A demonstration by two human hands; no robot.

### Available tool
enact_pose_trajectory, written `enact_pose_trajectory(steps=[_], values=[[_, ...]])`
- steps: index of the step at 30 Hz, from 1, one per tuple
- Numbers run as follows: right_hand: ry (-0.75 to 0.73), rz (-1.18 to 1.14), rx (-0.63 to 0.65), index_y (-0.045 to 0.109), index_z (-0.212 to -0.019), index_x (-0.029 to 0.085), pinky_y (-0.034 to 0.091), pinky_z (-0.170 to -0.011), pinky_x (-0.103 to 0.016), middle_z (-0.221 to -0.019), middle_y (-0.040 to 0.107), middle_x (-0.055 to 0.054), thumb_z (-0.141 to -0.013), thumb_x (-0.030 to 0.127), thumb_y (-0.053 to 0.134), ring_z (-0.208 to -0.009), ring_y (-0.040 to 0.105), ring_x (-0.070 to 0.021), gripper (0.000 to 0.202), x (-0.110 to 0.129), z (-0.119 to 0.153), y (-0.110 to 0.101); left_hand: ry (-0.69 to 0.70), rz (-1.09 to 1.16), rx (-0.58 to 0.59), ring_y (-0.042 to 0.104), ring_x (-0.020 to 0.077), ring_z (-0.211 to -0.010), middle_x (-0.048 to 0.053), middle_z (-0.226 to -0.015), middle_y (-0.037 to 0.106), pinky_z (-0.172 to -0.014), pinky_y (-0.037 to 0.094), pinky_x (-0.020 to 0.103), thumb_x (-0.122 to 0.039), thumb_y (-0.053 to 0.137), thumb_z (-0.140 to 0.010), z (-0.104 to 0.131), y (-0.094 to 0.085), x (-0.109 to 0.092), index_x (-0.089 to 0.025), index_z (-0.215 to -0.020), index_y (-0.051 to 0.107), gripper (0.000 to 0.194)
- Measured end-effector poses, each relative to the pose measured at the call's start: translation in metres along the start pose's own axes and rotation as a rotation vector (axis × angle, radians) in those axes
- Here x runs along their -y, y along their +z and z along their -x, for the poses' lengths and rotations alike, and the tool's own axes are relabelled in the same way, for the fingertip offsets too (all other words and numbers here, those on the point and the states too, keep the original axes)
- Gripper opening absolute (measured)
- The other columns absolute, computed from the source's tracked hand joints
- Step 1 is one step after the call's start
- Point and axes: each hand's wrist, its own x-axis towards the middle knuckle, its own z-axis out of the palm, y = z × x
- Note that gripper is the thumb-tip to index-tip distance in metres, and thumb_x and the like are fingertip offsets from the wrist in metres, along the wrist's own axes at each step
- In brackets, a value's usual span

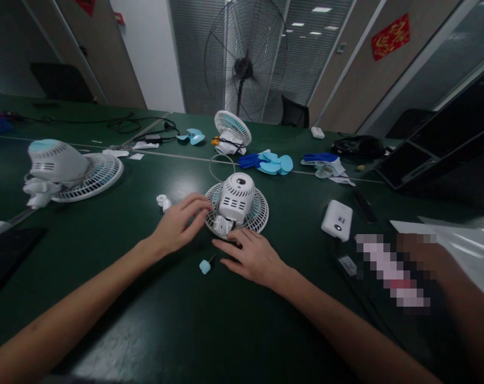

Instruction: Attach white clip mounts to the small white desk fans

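A small white fan [237, 198] lies grille-down on the dark green table, its motor housing pointing up. At the left edge of its grille is my left hand [183, 221], fingers apart and curved, fingertips at the rim. My right hand [255, 255] is at the fan's near side, fingers spread, the upper ones close to the white neck joint [222, 226]. Neither hand is wrapped round anything. A light-blue knob screw [205, 266] lies on the table just in front of the fan. Beyond my left hand sits a small white plastic fitting [164, 202].
Another fan [57, 165] lies at the left, and a third [231, 130] stands at the back. Blue fan blades [274, 162] and gloves [325, 162] lie behind. To the right are a white power bank [337, 220] with a cable and another person's blurred arm [452, 282].
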Motion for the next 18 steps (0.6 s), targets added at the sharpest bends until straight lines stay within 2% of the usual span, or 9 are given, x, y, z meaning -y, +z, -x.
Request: enact_pose_trajectory(steps=[3, 5, 8, 10, 13, 16, 18], values=[[-0.026, -0.03, 0.017, 0.047, -0.154, 0.025, 0.054, -0.091, -0.046, -0.135, 0.063, -0.014, -0.101, 0.046, 0.062, -0.113, 0.061, -0.03, 0.059, 0.012, -0.003, -0.005, -0.232, -0.357, -0.123, 0.054, 0.0338, -0.131, 0.013, -0.138, 0.057, -0.11, 0.045, 0.052, -0.036, 0.044, -0.105, 0.008, -0.015, 0.041, -0.023, -0.127, 0.063, 0.032], [-0.08, -0.086, 0.059, 0.043, -0.157, 0.027, 0.051, -0.096, -0.048, -0.147, 0.058, -0.013, -0.101, 0.048, 0.062, -0.122, 0.057, -0.0313, 0.063, 0.022, -0.005, -0.008, -0.362, -0.55, -0.056, 0.043, 0.0431, -0.141, 0.018, -0.146, 0.052, -0.111, 0.039, 0.064, -0.044, 0.047, -0.103, 0.021, -0.014, 0.064, -0.022, -0.135, 0.06, 0.041], [-0.162, -0.145, 0.121, 0.045, -0.155, 0.027, 0.049, -0.1, -0.048, -0.15, 0.059, -0.009, -0.102, 0.043, 0.061, -0.124, 0.056, -0.0291, 0.057, 0.031, -0.008, -0.009, -0.395, -0.615, 0.092, 0.047, 0.0447, -0.137, 0.019, -0.152, 0.048, -0.108, 0.04, 0.067, -0.038, 0.044, -0.103, 0.039, -0.002, 0.083, -0.024, -0.143, 0.054, 0.044], [-0.161, -0.161, 0.144, 0.055, -0.146, 0.025, 0.049, -0.099, -0.047, -0.142, 0.065, -0.008, -0.103, 0.037, 0.06, -0.123, 0.057, -0.0282, 0.044, 0.03, -0.008, -0.007, -0.342, -0.569, 0.14, 0.05, 0.0439, -0.134, 0.019, -0.152, 0.049, -0.107, 0.041, 0.066, -0.03, 0.043, -0.101, 0.045, 0.006, 0.084, -0.024, -0.148, 0.049, 0.048], [-0.132, -0.19, 0.127, 0.066, -0.129, 0.021, 0.052, -0.095, -0.043, -0.131, 0.07, -0.007, -0.103, 0.023, 0.059, -0.116, 0.059, -0.0255, 0.026, 0.024, -0.004, -0.001, -0.26, -0.386, 0.116, 0.046, 0.0405, -0.14, 0.019, -0.158, 0.042, -0.112, 0.041, 0.063, -0.019, 0.046, -0.094, 0.044, 0.012, 0.074, -0.022, -0.154, 0.039, 0.061], [-0.126, -0.267, 0.076, 0.067, -0.126, 0.019, 0.055, -0.093, -0.04, -0.123, 0.073, -0.008, -0.1, 0.008, 0.057, -0.11, 0.063, -0.0225, 0.03, 0.018, 0.0, 0.005, -0.214, -0.16, 0.041, 0.03, 0.034, -0.154, 0.017, -0.166, 0.028, -0.125, 0.029, 0.06, -0.013, 0.047, -0.089, 0.038, 0.011, 0.06, -0.021, -0.159, 0.028, 0.073], [-0.105, -0.349, 0.02, 0.067, -0.127, 0.018, 0.057, -0.094, -0.038, -0.12, 0.072, -0.009, -0.101, 0.006, 0.054, -0.109, 0.064, -0.0211, 0.031, 0.016, 0.002, 0.006, -0.23, -0.032, -0.009, 0.023, 0.0324, -0.158, 0.015, -0.168, 0.025, -0.128, 0.025, 0.059, -0.015, 0.049, -0.089, 0.036, 0.011, 0.051, -0.022, -0.159, 0.027, 0.073]])
